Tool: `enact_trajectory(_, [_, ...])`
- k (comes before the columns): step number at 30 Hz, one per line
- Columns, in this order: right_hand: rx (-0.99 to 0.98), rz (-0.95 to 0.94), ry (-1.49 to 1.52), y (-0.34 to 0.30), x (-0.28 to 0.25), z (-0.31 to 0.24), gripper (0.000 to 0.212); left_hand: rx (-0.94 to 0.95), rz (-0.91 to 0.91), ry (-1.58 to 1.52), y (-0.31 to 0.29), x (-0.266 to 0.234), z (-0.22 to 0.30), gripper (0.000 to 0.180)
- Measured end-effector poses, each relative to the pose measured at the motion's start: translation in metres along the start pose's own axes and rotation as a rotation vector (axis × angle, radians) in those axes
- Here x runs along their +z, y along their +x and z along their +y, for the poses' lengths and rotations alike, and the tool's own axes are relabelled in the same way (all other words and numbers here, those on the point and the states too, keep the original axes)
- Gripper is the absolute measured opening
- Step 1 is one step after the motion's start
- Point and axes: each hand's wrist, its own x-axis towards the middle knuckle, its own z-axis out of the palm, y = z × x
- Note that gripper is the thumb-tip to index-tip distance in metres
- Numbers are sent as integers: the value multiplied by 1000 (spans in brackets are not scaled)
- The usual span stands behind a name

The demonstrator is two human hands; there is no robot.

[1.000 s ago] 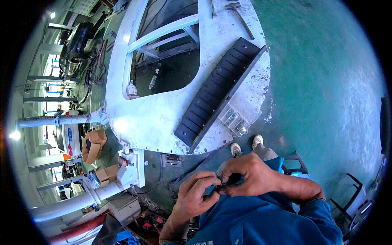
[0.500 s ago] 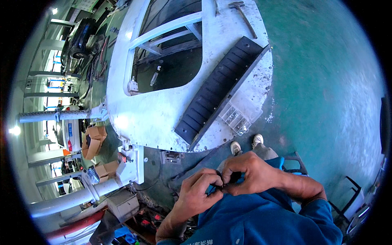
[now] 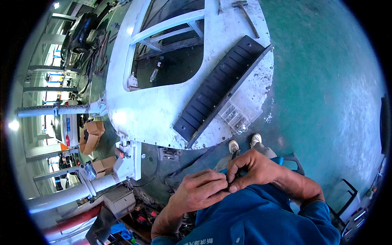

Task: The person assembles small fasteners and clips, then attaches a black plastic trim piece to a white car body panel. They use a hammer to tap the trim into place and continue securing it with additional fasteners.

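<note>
My left hand (image 3: 199,190) and my right hand (image 3: 256,170) meet in front of my blue shirt, fingertips pinched together. Between them sits a small dark piece (image 3: 229,186), too covered by the fingers to name. Beyond the hands, a long black ribbed plastic trim panel (image 3: 220,83) lies slantwise on the white metal platform (image 3: 159,110). Beside the panel, near the platform's edge, a clear compartment box (image 3: 234,117) stands with its lid up and small parts inside.
A hammer (image 3: 247,19) lies at the platform's far right. The platform has a large framed opening with a clear bottle (image 3: 154,74) visible through it. Cardboard boxes (image 3: 92,137) and lift arms (image 3: 73,195) are at the left; a chair (image 3: 295,163) is close at my right.
My hands have drawn closer together around the small dark piece, the left fingers now covering more of it. The view has shifted slightly; the panel and box stay in place.
</note>
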Motion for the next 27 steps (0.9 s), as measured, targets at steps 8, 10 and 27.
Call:
enact_trajectory(8, [62,15,106,-4,0,4,17,-1,43,-32,2,5,-1,31])
enact_trajectory(10, [25,12,87,-5,0,3,16,-11,51,-45,1,6,-2,30])
enact_trajectory(27, [174,138,336,-1,-2,14,16,-59,23,-42,8,5,-5,25])
